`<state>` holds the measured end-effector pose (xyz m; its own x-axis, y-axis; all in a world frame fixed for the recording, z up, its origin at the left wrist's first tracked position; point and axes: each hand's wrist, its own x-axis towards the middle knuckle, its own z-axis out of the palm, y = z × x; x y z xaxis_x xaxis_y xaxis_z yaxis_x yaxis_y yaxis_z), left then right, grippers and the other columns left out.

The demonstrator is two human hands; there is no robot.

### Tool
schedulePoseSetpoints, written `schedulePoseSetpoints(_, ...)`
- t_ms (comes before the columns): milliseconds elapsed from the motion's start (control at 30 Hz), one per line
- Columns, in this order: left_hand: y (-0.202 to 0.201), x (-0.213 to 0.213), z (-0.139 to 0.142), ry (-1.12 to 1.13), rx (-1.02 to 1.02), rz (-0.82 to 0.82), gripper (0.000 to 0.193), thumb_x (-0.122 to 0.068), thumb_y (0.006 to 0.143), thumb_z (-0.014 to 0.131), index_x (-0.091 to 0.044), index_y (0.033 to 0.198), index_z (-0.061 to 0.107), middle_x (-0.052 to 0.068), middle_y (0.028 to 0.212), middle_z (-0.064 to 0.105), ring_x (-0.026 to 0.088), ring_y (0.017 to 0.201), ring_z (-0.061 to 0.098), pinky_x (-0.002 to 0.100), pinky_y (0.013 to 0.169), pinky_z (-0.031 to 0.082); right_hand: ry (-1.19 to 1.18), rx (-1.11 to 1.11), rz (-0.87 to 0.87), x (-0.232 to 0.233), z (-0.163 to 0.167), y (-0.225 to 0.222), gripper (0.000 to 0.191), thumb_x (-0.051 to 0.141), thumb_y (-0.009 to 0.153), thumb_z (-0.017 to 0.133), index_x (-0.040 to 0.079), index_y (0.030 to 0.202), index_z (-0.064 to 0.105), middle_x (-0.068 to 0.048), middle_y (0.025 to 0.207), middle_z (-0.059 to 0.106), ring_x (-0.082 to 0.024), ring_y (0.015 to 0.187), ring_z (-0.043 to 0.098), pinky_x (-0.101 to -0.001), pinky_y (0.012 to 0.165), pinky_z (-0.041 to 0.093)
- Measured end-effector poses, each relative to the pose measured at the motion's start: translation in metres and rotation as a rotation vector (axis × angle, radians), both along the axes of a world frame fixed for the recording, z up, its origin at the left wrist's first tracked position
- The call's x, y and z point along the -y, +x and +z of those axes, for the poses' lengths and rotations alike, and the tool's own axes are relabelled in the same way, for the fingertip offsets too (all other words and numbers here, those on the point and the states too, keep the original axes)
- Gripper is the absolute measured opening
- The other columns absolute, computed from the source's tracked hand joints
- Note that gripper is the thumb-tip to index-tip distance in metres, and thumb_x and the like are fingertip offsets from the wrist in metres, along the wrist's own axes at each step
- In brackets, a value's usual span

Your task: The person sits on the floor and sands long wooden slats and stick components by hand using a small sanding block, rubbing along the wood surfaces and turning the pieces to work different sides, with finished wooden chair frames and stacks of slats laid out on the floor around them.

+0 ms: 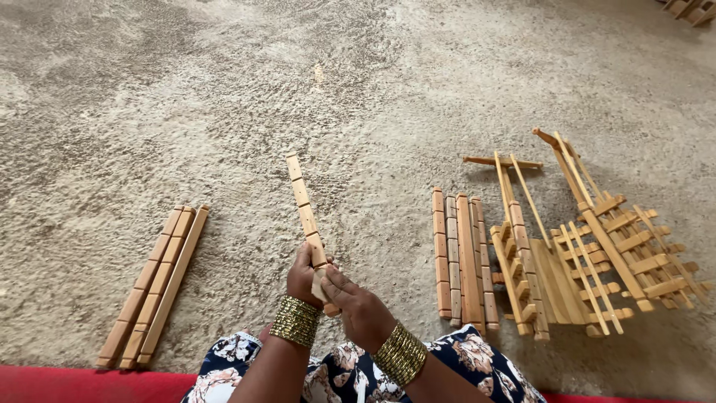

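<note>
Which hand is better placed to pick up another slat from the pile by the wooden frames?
The right hand, probably. The slat pile lies on its side, nearer than to the left hand, which grips the notched stick upright. The right only touches the stick's lower end.

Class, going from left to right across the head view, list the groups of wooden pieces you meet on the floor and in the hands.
Three loose slats → notched stick held in the left hand and right hand → row of notched strips → assembled slatted frames.
</note>
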<state>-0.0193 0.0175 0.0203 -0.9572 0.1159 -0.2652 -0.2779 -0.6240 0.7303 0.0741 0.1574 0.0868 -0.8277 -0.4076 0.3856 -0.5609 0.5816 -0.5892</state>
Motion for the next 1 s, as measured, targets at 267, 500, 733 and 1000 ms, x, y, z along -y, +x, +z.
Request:
schedulePoseSetpoints(267,0.026,-0.033,-0.009,-0.623,-0.381,-0.131,0.034,-0.027,0.107,0.043,0.000,0.118,0.059,0.011,0.097,0.069,0.019,0.081,0.069,0.029,0.066,0.059,-0.059,-0.055,-0.171,-0.037,-0.016,-0.026,0.042,-0.003,0.098,0.040,0.002,0.127,0.069,-0.021,0.142,0.060,-0.036,0.139,0.051,-0.0406,0.111,0.050)
schedulePoseSetpoints(500,0.016,-0.022,0.002,-0.214,-0.064,-0.114,0.036,-0.018,0.101,0.041,-0.007,0.133,0.052,0.009,0.100,0.068,0.016,0.084,0.068,0.028,0.068,0.059,0.017,-0.067,-0.118,-0.022,-0.004,-0.020,0.036,-0.001,0.100,0.050,-0.002,0.135,0.061,-0.027,0.142,0.055,-0.037,0.135,0.051,-0.0423,0.108,0.049)
schedulePoseSetpoints(733,0.000,-0.005,-0.003,0.093,0.054,-0.018,0.040,-0.028,0.106,0.035,0.003,0.120,0.056,0.013,0.091,0.066,0.019,0.074,0.066,0.029,0.065,0.059,0.024,-0.075,-0.006,-0.017,-0.017,-0.013,0.035,0.001,0.101,0.052,0.001,0.134,0.061,-0.025,0.144,0.056,-0.038,0.138,0.051,-0.0423,0.113,0.048)
schedulePoseSetpoints(1000,0.035,-0.050,-0.019,-0.785,-0.362,-0.261,0.043,-0.014,0.093,0.054,-0.007,0.135,0.055,0.010,0.107,0.073,0.013,0.088,0.072,0.027,0.071,0.061,-0.045,-0.115,-0.311,-0.053,-0.045,-0.042,0.047,-0.007,0.094,0.044,0.003,0.137,0.060,-0.018,0.150,0.053,-0.033,0.144,0.044,-0.0385,0.115,0.046)
